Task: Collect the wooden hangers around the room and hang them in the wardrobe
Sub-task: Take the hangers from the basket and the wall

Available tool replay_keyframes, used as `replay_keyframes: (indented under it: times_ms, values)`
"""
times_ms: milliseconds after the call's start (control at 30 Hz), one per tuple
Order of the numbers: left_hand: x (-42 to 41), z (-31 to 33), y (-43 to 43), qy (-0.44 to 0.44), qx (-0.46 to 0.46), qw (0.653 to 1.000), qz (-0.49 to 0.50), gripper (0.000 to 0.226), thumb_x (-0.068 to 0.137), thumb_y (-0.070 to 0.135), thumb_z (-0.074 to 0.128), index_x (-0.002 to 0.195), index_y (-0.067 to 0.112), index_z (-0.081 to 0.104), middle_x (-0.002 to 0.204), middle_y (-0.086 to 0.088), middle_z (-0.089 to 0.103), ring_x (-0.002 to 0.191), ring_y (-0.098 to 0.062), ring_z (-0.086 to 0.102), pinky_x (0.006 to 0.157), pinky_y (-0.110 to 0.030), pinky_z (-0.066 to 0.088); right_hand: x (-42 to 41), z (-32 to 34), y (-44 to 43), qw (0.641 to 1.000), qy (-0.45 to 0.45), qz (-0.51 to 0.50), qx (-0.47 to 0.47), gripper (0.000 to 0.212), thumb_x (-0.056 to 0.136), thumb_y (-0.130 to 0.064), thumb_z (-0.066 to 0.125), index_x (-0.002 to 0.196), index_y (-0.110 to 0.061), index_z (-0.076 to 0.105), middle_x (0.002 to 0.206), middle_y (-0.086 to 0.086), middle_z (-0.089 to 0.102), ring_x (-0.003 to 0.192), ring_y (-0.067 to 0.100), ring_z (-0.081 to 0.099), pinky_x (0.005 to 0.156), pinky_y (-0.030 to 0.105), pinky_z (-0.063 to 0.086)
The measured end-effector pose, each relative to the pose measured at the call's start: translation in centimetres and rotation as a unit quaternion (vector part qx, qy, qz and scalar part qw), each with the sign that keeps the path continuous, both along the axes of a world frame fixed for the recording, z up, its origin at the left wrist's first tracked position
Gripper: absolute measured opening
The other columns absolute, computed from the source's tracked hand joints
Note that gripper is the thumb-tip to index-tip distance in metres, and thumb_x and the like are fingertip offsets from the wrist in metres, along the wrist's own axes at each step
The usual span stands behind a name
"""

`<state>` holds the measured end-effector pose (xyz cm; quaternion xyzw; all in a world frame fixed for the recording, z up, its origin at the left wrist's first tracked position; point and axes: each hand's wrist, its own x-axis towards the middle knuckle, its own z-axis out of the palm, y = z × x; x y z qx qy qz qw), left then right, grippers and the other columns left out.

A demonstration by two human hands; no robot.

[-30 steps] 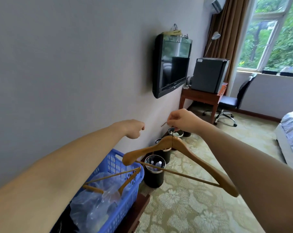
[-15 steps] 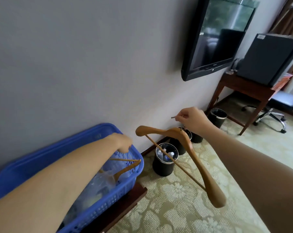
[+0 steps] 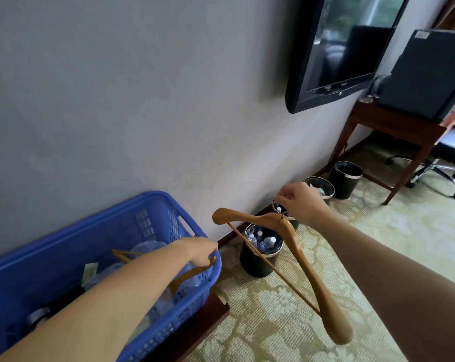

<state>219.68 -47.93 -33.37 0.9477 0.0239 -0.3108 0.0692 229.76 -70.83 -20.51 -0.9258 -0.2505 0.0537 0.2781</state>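
Wooden hanger (image 3: 296, 246) dangles from your right hand (image 3: 300, 202), pinched by its hook; your left hand (image 3: 199, 250) grips second hanger (image 3: 192, 273) in blue basket (image 3: 64, 246).

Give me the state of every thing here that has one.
right hand: pinches the first hanger's metal hook.
first hanger: hangs tilted in the air.
left hand: grips the second hanger.
second hanger: lying in the blue basket.
nearest bin: open, bottles inside.
television: screen dark.
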Motion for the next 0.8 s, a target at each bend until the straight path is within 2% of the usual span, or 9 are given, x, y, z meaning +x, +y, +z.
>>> replay_keyframes:
  times_ms: [67,167,267,367,433,533,633,700,800]
  values:
    - [0.3,-0.9,-0.3,0.001,0.003,1.0,-0.021,0.028,0.093,0.024,0.05,0.119,0.014,0.048,0.108,-0.01,0.06,0.088,-0.026,0.058,0.072,-0.04,0.047,0.3,-0.7,0.2,1.0,-0.001,0.005,0.0,0.014,0.091,-0.026,0.061,0.089,-0.016,0.071,0.083,0.003,0.067,0.074,0.018,0.06,0.062,0.024,0.043]
    - [0.3,-2.2,-0.6,-0.015,0.026,0.999,-0.045,0.025,0.091,0.019,0.052,0.114,0.015,0.046,0.105,-0.011,0.061,0.089,-0.029,0.061,0.074,-0.042,0.051,0.6,-1.5,0.4,1.0,-0.002,0.005,-0.001,0.012,0.09,-0.027,0.062,0.081,-0.021,0.069,0.083,0.005,0.067,0.077,0.022,0.061,0.07,0.029,0.049]
    - [0.2,-3.3,-0.5,-0.034,0.048,0.996,-0.07,0.028,0.09,0.012,0.053,0.114,0.016,0.04,0.098,-0.014,0.062,0.08,-0.029,0.061,0.068,-0.042,0.052,0.5,-2.0,0.6,1.0,-0.005,0.006,-0.004,0.013,0.09,-0.027,0.062,0.079,-0.022,0.067,0.082,0.006,0.066,0.076,0.022,0.061,0.07,0.029,0.05]
    - [-0.2,-3.7,-0.4,-0.056,0.068,0.993,-0.082,0.03,0.091,0.01,0.052,0.118,0.013,0.041,0.099,-0.013,0.062,0.085,-0.03,0.062,0.067,-0.042,0.049,0.3,-2.4,0.9,1.0,-0.006,0.006,-0.002,0.013,0.09,-0.027,0.062,0.079,-0.021,0.067,0.082,0.006,0.067,0.075,0.022,0.062,0.07,0.03,0.051]
    - [-0.4,-3.5,-0.2,-0.053,0.078,0.992,-0.085,0.022,0.091,0.01,0.05,0.113,0.012,0.05,0.099,-0.011,0.062,0.089,-0.029,0.063,0.066,-0.037,0.049,0.3,-2.6,1.0,1.0,-0.005,0.005,-0.002,0.013,0.089,-0.027,0.062,0.08,-0.021,0.067,0.081,0.006,0.068,0.074,0.022,0.063,0.07,0.03,0.051]
    - [-0.6,-1.7,1.1,-0.057,0.088,0.991,-0.086,0.013,0.091,0.011,0.05,0.096,0.014,0.061,0.095,-0.004,0.061,0.09,-0.024,0.062,0.069,-0.035,0.048,0.1,-2.5,1.3,1.0,-0.007,0.002,-0.004,0.013,0.088,-0.027,0.062,0.077,-0.023,0.067,0.075,0.003,0.066,0.074,0.023,0.062,0.068,0.03,0.049]
    - [-1.0,1.2,3.7,-0.11,0.072,0.99,-0.048,0.013,0.09,0.017,0.051,0.096,0.021,0.061,0.098,0.002,0.066,0.088,-0.019,0.061,0.078,-0.036,0.051,-0.1,-1.6,1.8,1.0,-0.005,0.004,-0.008,0.016,0.089,-0.025,0.06,0.073,-0.026,0.064,0.067,-0.002,0.06,0.071,0.022,0.058,0.062,0.028,0.042]
    - [-1.3,3.7,5.9,-0.157,0.058,0.986,-0.012,0.012,0.093,0.023,0.052,0.101,0.025,0.061,0.102,0.003,0.067,0.093,-0.019,0.061,0.077,-0.033,0.047,-0.2,-0.6,2.1,1.0,0.0,0.001,-0.006,0.018,0.09,-0.024,0.06,0.072,-0.027,0.063,0.065,-0.003,0.058,0.071,0.022,0.057,0.061,0.028,0.04]
    - [-2.0,8.0,9.3,-0.224,0.031,0.974,0.027,0.01,0.094,0.028,0.056,0.101,0.025,0.062,0.106,-0.001,0.067,0.101,-0.024,0.061,0.081,-0.034,0.045,-0.4,1.2,2.2,1.0,0.004,-0.007,-0.004,0.016,0.09,-0.025,0.059,0.075,-0.028,0.063,0.073,0.001,0.06,0.078,0.025,0.058,0.066,0.028,0.04]
